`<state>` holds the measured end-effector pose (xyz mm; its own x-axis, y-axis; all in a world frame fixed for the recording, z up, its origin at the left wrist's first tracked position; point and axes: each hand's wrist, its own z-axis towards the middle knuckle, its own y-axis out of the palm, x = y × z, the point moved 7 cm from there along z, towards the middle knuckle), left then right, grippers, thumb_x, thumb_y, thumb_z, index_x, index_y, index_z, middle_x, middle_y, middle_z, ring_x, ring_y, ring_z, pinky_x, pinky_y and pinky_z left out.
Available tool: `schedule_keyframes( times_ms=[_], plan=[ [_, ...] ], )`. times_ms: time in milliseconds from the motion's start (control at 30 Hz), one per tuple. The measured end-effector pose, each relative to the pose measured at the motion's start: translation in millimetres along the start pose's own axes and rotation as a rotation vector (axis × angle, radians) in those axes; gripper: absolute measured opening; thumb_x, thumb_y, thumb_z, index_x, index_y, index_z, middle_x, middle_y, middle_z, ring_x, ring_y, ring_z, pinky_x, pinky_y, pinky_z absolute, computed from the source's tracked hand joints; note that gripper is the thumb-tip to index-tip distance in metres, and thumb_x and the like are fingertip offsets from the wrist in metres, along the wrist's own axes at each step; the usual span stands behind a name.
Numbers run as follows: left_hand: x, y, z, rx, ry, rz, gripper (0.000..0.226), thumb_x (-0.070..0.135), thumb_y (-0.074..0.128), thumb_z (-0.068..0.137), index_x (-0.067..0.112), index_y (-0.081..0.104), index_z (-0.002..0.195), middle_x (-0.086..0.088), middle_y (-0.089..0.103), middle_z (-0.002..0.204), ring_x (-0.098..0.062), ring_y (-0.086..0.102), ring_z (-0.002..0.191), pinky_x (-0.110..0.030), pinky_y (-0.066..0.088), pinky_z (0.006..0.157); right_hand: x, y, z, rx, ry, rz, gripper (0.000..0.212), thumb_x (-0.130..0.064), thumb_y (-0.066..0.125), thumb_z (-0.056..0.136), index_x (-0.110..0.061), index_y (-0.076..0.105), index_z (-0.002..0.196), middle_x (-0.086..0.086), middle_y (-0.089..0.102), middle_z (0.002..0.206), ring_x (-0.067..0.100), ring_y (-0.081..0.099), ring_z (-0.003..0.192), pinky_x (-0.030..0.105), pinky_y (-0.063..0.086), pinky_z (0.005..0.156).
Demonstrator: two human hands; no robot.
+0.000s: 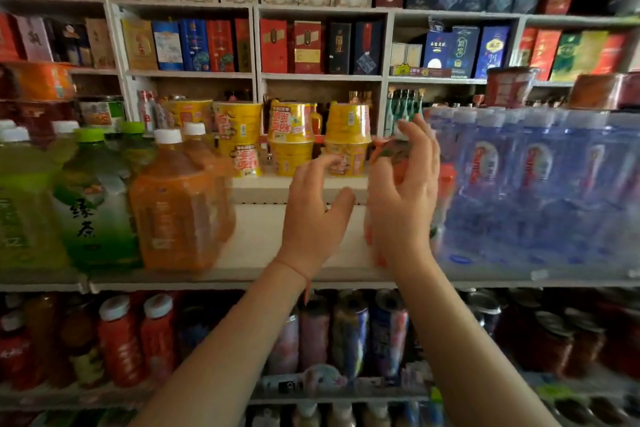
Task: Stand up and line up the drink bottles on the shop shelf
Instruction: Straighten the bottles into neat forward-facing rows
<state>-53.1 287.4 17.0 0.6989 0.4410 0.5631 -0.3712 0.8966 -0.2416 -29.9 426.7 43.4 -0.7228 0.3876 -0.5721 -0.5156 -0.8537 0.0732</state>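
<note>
The right hand [403, 198] curled its fingers round an orange-red drink bottle [391, 158], which stood on the white shop shelf [256, 239] just beside the shrink-wrapped pack of water bottles [540, 191] (the bottle's label was too blurred to read). The left hand [317, 215] hovered next to it with its grip wide and relaxed, holding nothing, over a bare stretch of shelf. Further left stood a large orange tea bottle [180, 208] and a green tea bottle [97, 204]. Yellow noodle cups [291, 135] sat stacked behind.
</note>
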Motion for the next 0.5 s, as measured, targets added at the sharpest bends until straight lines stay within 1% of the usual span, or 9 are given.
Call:
schedule_keyframes(
  times_ms=[67, 100, 133, 200, 267, 333, 367, 433, 500],
  plan=[
    [8.1, 30.3, -0.9, -0.068, -0.066, -0.068, 0.041, 0.024, 0.063, 0.096, 0.039, 0.049, 0.132, 0.033, 0.046, 0.127, 0.008, 0.043, 0.121, -0.036, 0.042, 0.11, 20.8, -23.4, 7.2, 0.009, 0.079, -0.015, 0.049, -0.02, 0.046, 0.096, -0.019, 0.044, 0.145, -0.002, 0.037, 0.155, 0.011, 0.03, 0.144, 0.03, 0.029, 0.116],
    [11.2, 45.8, -1.3, -0.099, -0.102, -0.108, 0.042, 0.028, 0.062, 0.097, 0.046, 0.045, 0.132, 0.04, 0.043, 0.127, 0.015, 0.04, 0.121, -0.035, 0.04, 0.112, 33.1, -32.4, 10.2, -0.019, 0.136, -0.011, 0.049, -0.022, 0.043, 0.1, -0.021, 0.041, 0.148, -0.003, 0.037, 0.156, 0.01, 0.03, 0.144, 0.03, 0.028, 0.116],
    [11.8, 57.5, -1.8, -0.131, -0.151, -0.161, 0.041, 0.033, 0.061, 0.098, 0.05, 0.043, 0.132, 0.039, 0.043, 0.13, 0.015, 0.039, 0.122, -0.034, 0.038, 0.113, 45.1, -35.7, 11.6, -0.059, 0.2, 0.009, 0.048, -0.027, 0.04, 0.103, -0.024, 0.037, 0.151, -0.005, 0.038, 0.155, 0.009, 0.032, 0.142, 0.03, 0.028, 0.115],
    [15.1, 81.5, -1.1, -0.15, -0.231, -0.278, 0.037, 0.04, 0.058, 0.098, 0.049, 0.046, 0.132, 0.03, 0.054, 0.131, 0.006, 0.049, 0.124, -0.033, 0.043, 0.11, 69.5, -44.0, 14.5, -0.14, 0.334, 0.091, 0.046, -0.043, 0.033, 0.104, -0.03, 0.042, 0.147, -0.005, 0.051, 0.146, 0.01, 0.046, 0.133, 0.033, 0.038, 0.11],
    [13.0, 93.9, 0.6, -0.121, -0.296, -0.383, 0.032, 0.035, 0.056, 0.1, 0.053, 0.048, 0.125, 0.029, 0.065, 0.116, 0.003, 0.061, 0.114, -0.025, 0.05, 0.097, 95.7, -44.1, 10.5, -0.198, 0.541, 0.194, 0.051, -0.06, 0.027, 0.1, -0.031, 0.061, 0.125, -0.003, 0.068, 0.119, 0.015, 0.062, 0.113, 0.04, 0.05, 0.099],
    [7.6, 100.4, 2.1, -0.073, -0.347, -0.434, 0.031, 0.035, 0.057, 0.1, 0.049, 0.049, 0.127, 0.021, 0.068, 0.114, -0.002, 0.065, 0.11, -0.03, 0.054, 0.094, 121.8, -38.7, 0.0, -0.271, 0.797, 0.328, 0.057, -0.07, 0.028, 0.096, -0.031, 0.069, 0.105, 0.001, 0.073, 0.103, 0.019, 0.066, 0.103, 0.042, 0.052, 0.095],
    [6.3, 102.2, 2.2, -0.053, -0.356, -0.44, 0.034, 0.039, 0.058, 0.097, 0.045, 0.05, 0.129, 0.015, 0.069, 0.118, -0.005, 0.066, 0.111, -0.034, 0.054, 0.096, 132.4, -33.4, -4.8, -0.312, 0.888, 0.401, 0.063, -0.076, 0.031, 0.091, -0.029, 0.071, 0.107, 0.004, 0.074, 0.104, 0.023, 0.068, 0.104, 0.046, 0.052, 0.098],
    [4.3, 106.0, 2.0, -0.015, -0.366, -0.433, 0.043, 0.047, 0.059, 0.092, 0.037, 0.052, 0.133, 0.006, 0.068, 0.123, -0.009, 0.066, 0.114, -0.038, 0.053, 0.099, 147.1, -25.1, -8.7, -0.376, 0.967, 0.502, 0.073, -0.082, 0.035, 0.082, -0.028, 0.073, 0.114, 0.008, 0.076, 0.109, 0.03, 0.068, 0.108, 0.054, 0.051, 0.1],
    [3.5, 107.8, 1.2, 0.032, -0.377, -0.442, 0.051, 0.049, 0.058, 0.088, 0.031, 0.052, 0.135, 0.002, 0.068, 0.124, -0.012, 0.066, 0.113, -0.039, 0.054, 0.099, 152.9, -19.7, -7.8, -0.414, 0.982, 0.534, 0.073, -0.079, 0.033, 0.086, -0.027, 0.074, 0.116, 0.009, 0.075, 0.111, 0.032, 0.068, 0.11, 0.055, 0.051, 0.1]
  ],
)
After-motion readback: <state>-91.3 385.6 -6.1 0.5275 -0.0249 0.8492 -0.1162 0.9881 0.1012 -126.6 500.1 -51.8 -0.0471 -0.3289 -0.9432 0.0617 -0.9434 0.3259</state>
